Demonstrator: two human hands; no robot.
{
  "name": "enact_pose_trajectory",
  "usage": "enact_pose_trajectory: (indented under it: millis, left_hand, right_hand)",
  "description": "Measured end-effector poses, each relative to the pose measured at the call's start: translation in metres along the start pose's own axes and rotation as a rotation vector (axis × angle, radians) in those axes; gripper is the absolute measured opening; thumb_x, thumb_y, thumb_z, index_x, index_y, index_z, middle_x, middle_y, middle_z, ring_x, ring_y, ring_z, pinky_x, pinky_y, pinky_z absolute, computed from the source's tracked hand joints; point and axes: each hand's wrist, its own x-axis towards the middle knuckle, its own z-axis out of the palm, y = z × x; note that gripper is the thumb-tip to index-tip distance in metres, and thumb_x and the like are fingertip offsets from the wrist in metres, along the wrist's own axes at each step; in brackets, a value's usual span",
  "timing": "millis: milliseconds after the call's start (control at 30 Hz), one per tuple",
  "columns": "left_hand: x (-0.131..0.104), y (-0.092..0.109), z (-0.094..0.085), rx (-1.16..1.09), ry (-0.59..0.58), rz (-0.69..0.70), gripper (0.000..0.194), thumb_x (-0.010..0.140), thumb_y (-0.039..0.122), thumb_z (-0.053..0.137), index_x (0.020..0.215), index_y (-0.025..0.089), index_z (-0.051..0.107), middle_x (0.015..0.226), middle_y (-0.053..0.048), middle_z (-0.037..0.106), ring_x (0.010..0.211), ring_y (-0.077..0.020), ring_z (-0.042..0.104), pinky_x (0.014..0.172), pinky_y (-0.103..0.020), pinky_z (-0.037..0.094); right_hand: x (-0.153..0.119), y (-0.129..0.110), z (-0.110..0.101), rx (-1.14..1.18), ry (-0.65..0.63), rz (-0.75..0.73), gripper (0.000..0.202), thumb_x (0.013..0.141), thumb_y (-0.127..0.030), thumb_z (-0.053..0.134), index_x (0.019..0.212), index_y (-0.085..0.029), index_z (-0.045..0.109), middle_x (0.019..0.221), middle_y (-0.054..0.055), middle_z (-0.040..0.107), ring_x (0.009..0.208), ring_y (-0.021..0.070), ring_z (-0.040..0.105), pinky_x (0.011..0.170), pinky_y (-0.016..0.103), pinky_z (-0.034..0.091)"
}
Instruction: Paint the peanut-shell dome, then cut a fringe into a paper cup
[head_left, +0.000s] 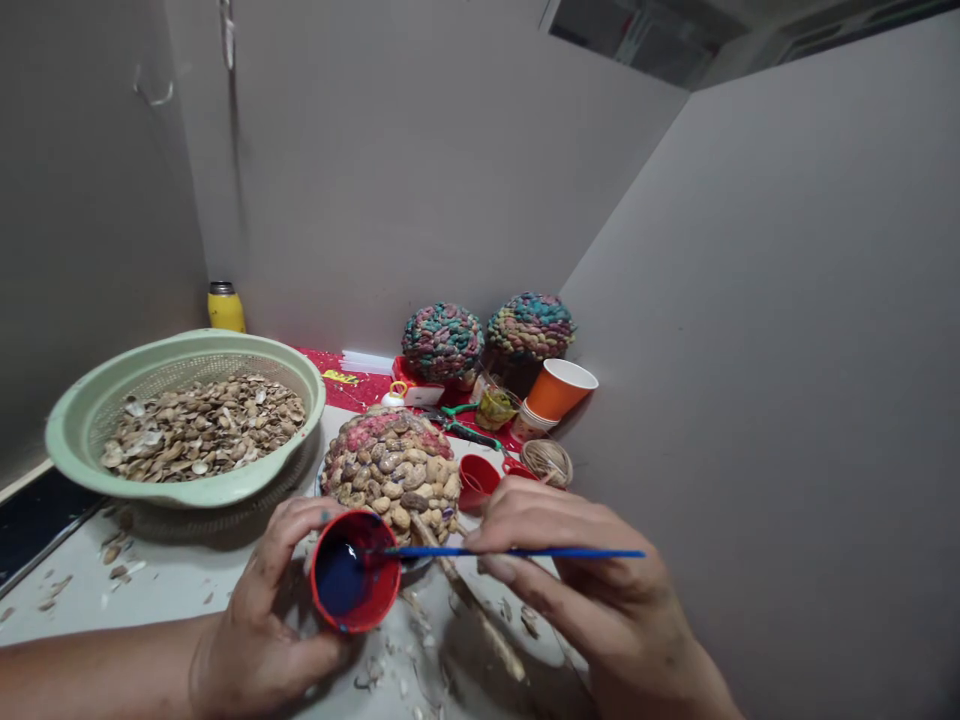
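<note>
My left hand is wrapped round a small red cup, tilted so that its mouth faces me. Dark blue paint pools inside it. Between thumb and fingers, my right hand pinches a thin blue paintbrush, held level with its tip inside the cup's rim. Just behind the cup sits a dome covered in peanut shells, pink over its upper part and mostly bare tan lower down. A stick juts from the dome toward me, passing below the brush.
A green colander full of shell pieces stands at left, with a yellow bottle behind. Two painted shell balls, orange paper cups, green-handled pliers, a twine roll and another red cup crowd the back right. Shell scraps litter the table.
</note>
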Motion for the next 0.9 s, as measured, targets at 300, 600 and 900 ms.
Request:
enact_pose_trajectory:
  millis: [300, 600, 900]
  left_hand:
    - [-0.002, -0.015, 0.002, 0.034, 0.017, -0.225, 0.062, 0.084, 0.027, 0.079, 0.139, 0.028, 0.052, 0.125, -0.009, 0.068, 0.11, -0.0253, 0.071, 0.099, -0.036, 0.059]
    - [0.001, -0.018, 0.003, 0.056, 0.037, -0.202, 0.06, 0.084, 0.029, 0.079, 0.138, 0.027, 0.053, 0.124, -0.01, 0.07, 0.108, -0.0265, 0.073, 0.095, -0.037, 0.061]
    - [-0.001, -0.018, 0.003, 0.079, 0.019, -0.206, 0.06, 0.087, 0.032, 0.077, 0.14, 0.029, 0.05, 0.127, -0.009, 0.068, 0.112, -0.0253, 0.071, 0.098, -0.036, 0.059]
  right_hand:
    - [-0.011, 0.024, -0.002, -0.097, 0.304, 0.171, 0.011, 0.098, -0.021, 0.07, 0.09, -0.021, 0.077, 0.074, 0.004, 0.075, 0.066, 0.0187, 0.068, 0.062, 0.031, 0.055]
    - [-0.003, 0.027, -0.007, -0.229, 0.26, 0.129, 0.022, 0.098, -0.024, 0.068, 0.078, -0.021, 0.076, 0.071, 0.003, 0.074, 0.061, 0.018, 0.068, 0.06, 0.029, 0.057]
    - [-0.007, 0.027, -0.002, -0.173, 0.263, 0.126, 0.013, 0.098, -0.02, 0.068, 0.087, -0.021, 0.076, 0.073, 0.003, 0.076, 0.065, 0.018, 0.068, 0.062, 0.03, 0.056]
